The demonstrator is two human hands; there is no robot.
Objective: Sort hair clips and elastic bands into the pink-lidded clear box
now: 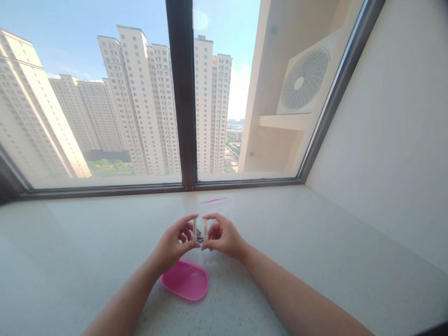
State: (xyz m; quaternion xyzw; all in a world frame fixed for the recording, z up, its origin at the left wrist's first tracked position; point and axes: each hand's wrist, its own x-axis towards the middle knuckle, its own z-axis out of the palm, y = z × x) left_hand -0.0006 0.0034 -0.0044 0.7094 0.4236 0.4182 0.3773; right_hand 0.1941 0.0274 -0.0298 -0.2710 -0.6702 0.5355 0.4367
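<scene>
My left hand (175,240) pinches a slim cream-coloured piece (194,229) upright between thumb and fingertips. Facing it, my right hand (226,238) grips a similar slim cream piece (205,229) in the same way. A narrow gap separates the two pieces; their exact kind is too small to make out. Small dark items (199,240) show between and behind them, partly hidden by the fingers. A clear zip bag (214,204) with a pink strip lies just beyond the hands. Under my left wrist sits a shallow pink tray (187,280), its left end partly covered by the arm.
The pale speckled sill (87,242) runs up to a dark-framed window with a thick upright bar (184,93). A white wall (392,140) bounds the right side. Outside stand tall buildings (140,93) and an air-conditioner unit (304,79).
</scene>
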